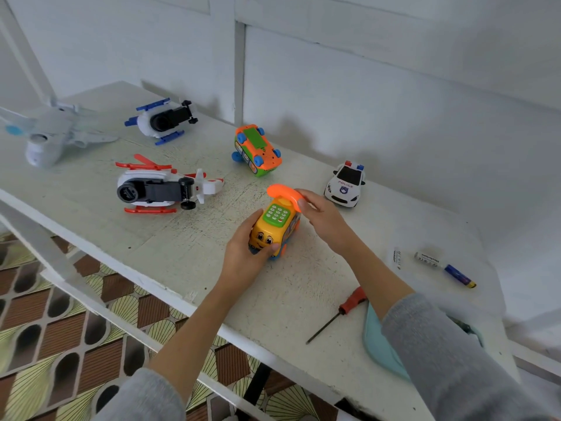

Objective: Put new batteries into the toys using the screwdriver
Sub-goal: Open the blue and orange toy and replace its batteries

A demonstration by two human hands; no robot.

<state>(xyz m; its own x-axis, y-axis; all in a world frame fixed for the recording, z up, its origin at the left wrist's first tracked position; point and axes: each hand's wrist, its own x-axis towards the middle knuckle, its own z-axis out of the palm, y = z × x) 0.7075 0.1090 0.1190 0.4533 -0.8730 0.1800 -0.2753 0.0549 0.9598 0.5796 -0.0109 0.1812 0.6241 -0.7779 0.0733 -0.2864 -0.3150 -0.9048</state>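
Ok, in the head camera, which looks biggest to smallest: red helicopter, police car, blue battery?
1. Red helicopter
2. Police car
3. Blue battery
The battery lies nearer the camera yet looks smallest, so this order is safe.

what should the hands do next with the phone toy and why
Probably tip the yellow phone toy onto its back. It stands upright on the table, keypad up, held by the left hand at its front and the right hand on its orange handset, so no battery cover shows yet. The screwdriver lies untouched nearby.
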